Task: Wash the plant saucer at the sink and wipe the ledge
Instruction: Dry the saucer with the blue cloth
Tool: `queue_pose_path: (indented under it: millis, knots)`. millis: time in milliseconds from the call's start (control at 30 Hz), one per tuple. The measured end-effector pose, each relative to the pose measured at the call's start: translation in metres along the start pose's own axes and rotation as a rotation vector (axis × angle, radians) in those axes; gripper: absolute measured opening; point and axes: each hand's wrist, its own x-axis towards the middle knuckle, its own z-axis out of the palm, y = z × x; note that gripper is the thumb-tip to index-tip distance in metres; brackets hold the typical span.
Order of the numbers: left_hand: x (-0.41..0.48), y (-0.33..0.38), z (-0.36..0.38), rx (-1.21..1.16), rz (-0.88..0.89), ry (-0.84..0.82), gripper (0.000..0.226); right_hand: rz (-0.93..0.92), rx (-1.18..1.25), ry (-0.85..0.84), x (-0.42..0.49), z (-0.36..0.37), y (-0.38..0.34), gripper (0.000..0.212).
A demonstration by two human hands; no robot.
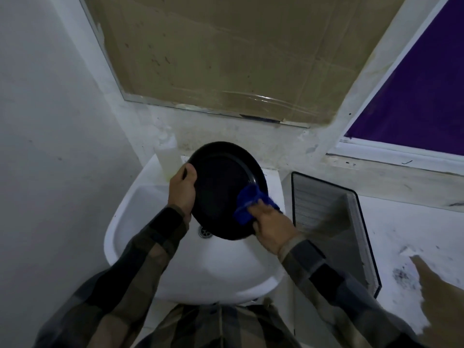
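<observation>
A round black plant saucer (221, 187) is held tilted above the white sink (221, 267). My left hand (182, 189) grips its left rim, thumb on the inside face. My right hand (272, 227) holds a blue cloth (248, 204) against the saucer's lower right rim. The sink's metal drain (204, 232) shows just below the saucer. A pale ledge (389, 179) runs to the right under the window.
A translucent soap bottle (168, 156) stands at the sink's back left corner. A mesh-sided tray (334, 222) sits right of the sink on a stained white counter (411, 234). Cardboard covers the mirror (221, 59) above. A white wall closes in the left.
</observation>
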Motion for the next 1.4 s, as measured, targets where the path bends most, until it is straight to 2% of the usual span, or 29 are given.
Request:
queue_pose_path:
  millis: [133, 233, 300, 433, 533, 633, 800, 900, 967, 1067, 1200, 1300, 1400]
  knots:
    - [-0.002, -0.007, 0.010, 0.022, -0.008, -0.004, 0.030, -0.152, 0.243, -0.111, -0.027, 0.009, -0.031, 0.049]
    - [-0.006, -0.018, 0.018, 0.003, -0.117, -0.028, 0.034, -0.241, 0.401, -0.111, -0.008, 0.010, -0.046, 0.058]
    - [-0.008, -0.022, 0.020, -0.048, -0.167, -0.024, 0.036, -0.260, 0.342, -0.037, 0.014, 0.003, -0.047, 0.059]
    - [-0.008, -0.017, 0.018, -0.038, -0.106, -0.075, 0.030, -0.264, 0.127, 0.045, 0.041, -0.003, -0.038, 0.055]
    - [-0.012, -0.023, 0.014, -0.058, -0.126, -0.116, 0.032, -0.120, 0.003, 0.147, 0.052, -0.008, -0.021, 0.058]
    - [-0.012, -0.031, 0.010, -0.055, -0.151, -0.149, 0.039, -0.047, 0.015, 0.102, 0.051, -0.002, -0.010, 0.059]
    - [-0.008, -0.032, 0.005, -0.046, -0.246, -0.187, 0.044, -0.261, 0.143, -0.084, 0.028, 0.015, -0.035, 0.060]
    - [-0.004, -0.027, 0.000, -0.012, -0.278, -0.276, 0.052, -0.146, 0.311, -0.198, 0.017, 0.009, -0.054, 0.068]
    - [-0.002, -0.021, -0.002, 0.032, -0.276, -0.322, 0.057, -0.188, 0.179, -0.136, 0.022, 0.005, -0.053, 0.060]
    - [-0.003, -0.015, -0.005, 0.103, -0.306, -0.355, 0.061, -0.270, -0.148, 0.085, 0.037, 0.002, -0.038, 0.045]
    - [-0.010, -0.010, -0.011, 0.104, -0.262, -0.373, 0.047, -0.210, -0.379, 0.179, 0.055, -0.011, -0.016, 0.048]
    - [-0.014, -0.004, -0.014, 0.187, -0.130, -0.320, 0.031, -0.113, -0.282, 0.262, 0.057, -0.023, -0.003, 0.044]
    - [-0.013, -0.003, -0.019, 0.171, -0.020, -0.253, 0.030, 0.021, -0.080, 0.293, 0.051, -0.027, 0.008, 0.048]
